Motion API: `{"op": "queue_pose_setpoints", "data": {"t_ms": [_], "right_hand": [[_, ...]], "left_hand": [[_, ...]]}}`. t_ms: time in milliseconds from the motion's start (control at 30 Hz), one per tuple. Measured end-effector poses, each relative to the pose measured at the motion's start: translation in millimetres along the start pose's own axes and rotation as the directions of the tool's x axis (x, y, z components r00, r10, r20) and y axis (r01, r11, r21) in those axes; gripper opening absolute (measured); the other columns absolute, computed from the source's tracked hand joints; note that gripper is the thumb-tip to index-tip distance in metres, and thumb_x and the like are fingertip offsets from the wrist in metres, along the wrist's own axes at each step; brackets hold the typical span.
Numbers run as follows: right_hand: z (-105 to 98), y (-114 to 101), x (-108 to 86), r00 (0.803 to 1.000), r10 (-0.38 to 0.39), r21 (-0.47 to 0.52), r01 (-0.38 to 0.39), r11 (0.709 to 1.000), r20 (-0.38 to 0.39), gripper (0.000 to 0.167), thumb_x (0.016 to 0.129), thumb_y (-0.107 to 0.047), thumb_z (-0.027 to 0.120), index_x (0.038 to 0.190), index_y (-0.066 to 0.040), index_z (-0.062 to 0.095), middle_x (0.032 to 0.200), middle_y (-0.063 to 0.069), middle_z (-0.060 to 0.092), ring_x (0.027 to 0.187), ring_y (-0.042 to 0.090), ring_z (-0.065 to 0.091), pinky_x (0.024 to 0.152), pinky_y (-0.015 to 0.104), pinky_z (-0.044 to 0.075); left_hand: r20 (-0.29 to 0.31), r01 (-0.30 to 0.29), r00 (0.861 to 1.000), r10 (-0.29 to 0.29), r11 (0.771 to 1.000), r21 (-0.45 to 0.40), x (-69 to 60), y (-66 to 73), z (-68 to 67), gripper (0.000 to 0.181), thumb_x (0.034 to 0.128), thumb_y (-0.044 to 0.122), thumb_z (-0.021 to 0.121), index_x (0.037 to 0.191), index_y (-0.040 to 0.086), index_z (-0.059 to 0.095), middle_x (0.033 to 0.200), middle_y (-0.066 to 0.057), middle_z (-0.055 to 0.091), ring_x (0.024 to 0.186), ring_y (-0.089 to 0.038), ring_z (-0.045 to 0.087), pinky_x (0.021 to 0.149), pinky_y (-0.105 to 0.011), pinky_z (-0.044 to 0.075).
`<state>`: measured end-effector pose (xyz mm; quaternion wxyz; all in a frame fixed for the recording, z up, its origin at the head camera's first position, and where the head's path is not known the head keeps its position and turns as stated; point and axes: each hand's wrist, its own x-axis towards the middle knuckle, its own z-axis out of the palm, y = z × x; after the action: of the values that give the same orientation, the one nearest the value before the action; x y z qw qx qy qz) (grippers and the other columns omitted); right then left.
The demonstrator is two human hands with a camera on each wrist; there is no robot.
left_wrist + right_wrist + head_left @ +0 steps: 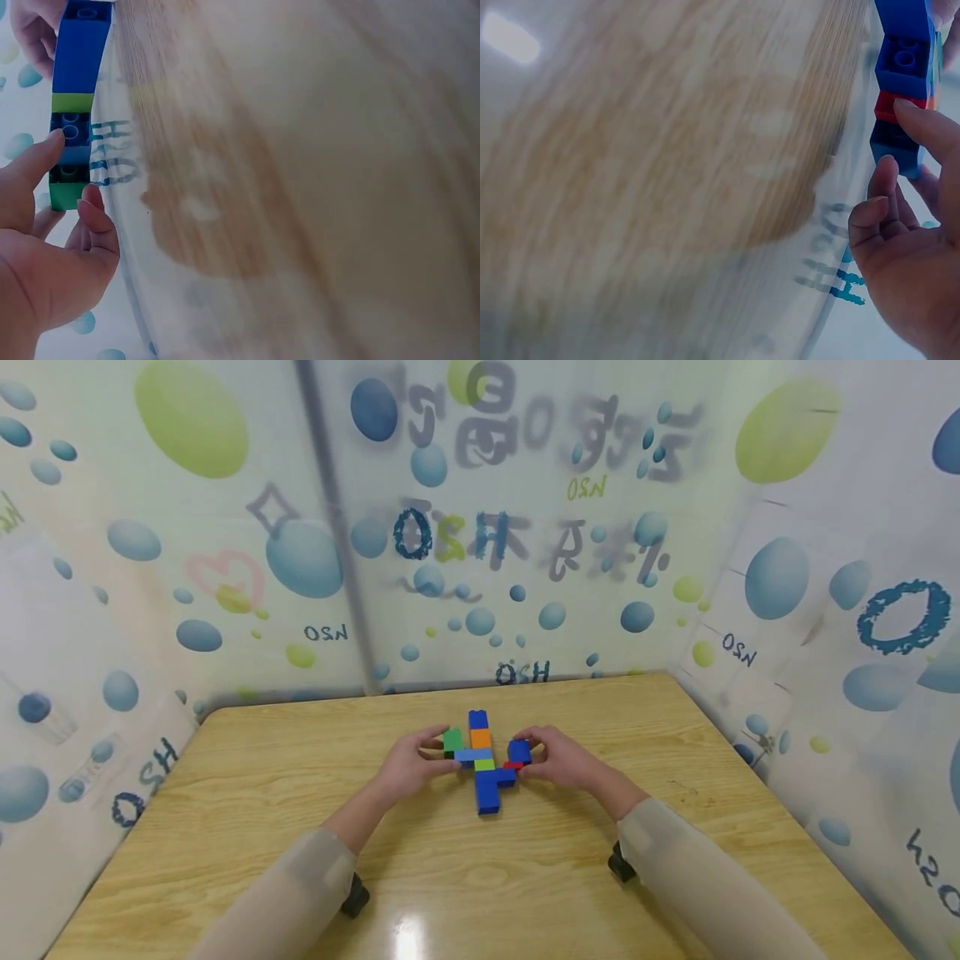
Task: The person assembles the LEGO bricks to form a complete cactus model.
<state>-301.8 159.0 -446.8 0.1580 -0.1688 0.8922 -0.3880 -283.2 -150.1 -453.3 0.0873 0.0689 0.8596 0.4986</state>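
Note:
A figure of joined toy building blocks (481,739) stretches between both hands, with blue, orange and lime green blocks along its middle. My left hand (411,765) pinches its left branch, made of a light blue block (472,754) and a green block (452,740). On the other side, my right hand (558,760) grips the right branch between thumb and fingers, at the red block (889,106) and the blue end block (519,751). Hollow undersides with round tubes show on some blocks in both wrist views. Whether the figure touches the table cannot be told.
The wooden table (480,877) spreads around and in front of the hands. Behind it and along both sides hang pale curtains (480,635) with blue and green dots and lettering. A dark device (356,896) sits at the left wrist, another (621,863) at the right.

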Motion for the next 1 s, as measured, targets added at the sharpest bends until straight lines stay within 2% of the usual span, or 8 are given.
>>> {"op": "queue_pose_setpoints", "data": {"t_ms": [267, 400, 633, 1000], "right_hand": [[2.6, 2.7, 5.0, 1.0, 0.025, -0.093, -0.024, 0.995, 0.011, 0.058, 0.103, -0.022, 0.08, 0.156, -0.012, 0.058, 0.147, 0.018, 0.059, 0.113, 0.026, 0.065, 0.107, 0.047, 0.06], [4.1, 2.4, 4.7, 1.0, 0.025, -0.119, -0.024, 0.993, 0.005, 0.058, 0.104, -0.024, 0.078, 0.157, -0.013, 0.057, 0.147, 0.017, 0.059, 0.118, 0.028, 0.064, 0.113, 0.052, 0.056], [3.5, 2.7, 5.2, 1.0, 0.028, -0.111, -0.028, 0.993, 0.001, 0.062, 0.105, -0.024, 0.077, 0.162, -0.013, 0.053, 0.15, 0.017, 0.058, 0.123, 0.03, 0.064, 0.115, 0.053, 0.055], [2.2, 2.5, 6.7, 0.999, 0.053, -0.127, -0.053, 0.99, -0.004, 0.062, 0.106, -0.026, 0.076, 0.162, -0.016, 0.053, 0.152, 0.016, 0.058, 0.125, 0.029, 0.062, 0.116, 0.052, 0.055]], "left_hand": [[0.05, 0.029, 0.998, -0.033, 0.997, 0.069, 5.0, -3.7, 2.8, 0.075, 0.1019, 0.026, 0.082, 0.166, 0.008, 0.047, 0.149, -0.019, 0.065, 0.139, -0.04, 0.063, 0.116, -0.056, 0.055], [0.051, 0.037, 0.998, -0.042, 0.994, 0.103, 6.1, -3.2, 2.6, 0.074, 0.1027, 0.027, 0.081, 0.166, 0.009, 0.047, 0.149, -0.02, 0.066, 0.138, -0.039, 0.063, 0.117, -0.057, 0.054], [0.043, 0.079, 0.995, -0.086, 0.986, 0.149, 8.7, -2.1, 2.1, 0.072, 0.1039, 0.031, 0.079, 0.167, 0.016, 0.047, 0.142, -0.02, 0.069, 0.131, -0.036, 0.065, 0.111, -0.055, 0.057], [0.047, 0.09, 0.994, -0.099, 0.984, 0.155, 8.2, 0.2, 1.6, 0.073, 0.1044, 0.033, 0.078, 0.168, 0.017, 0.046, 0.141, -0.02, 0.068, 0.127, -0.036, 0.065, 0.11, -0.054, 0.058]]}}
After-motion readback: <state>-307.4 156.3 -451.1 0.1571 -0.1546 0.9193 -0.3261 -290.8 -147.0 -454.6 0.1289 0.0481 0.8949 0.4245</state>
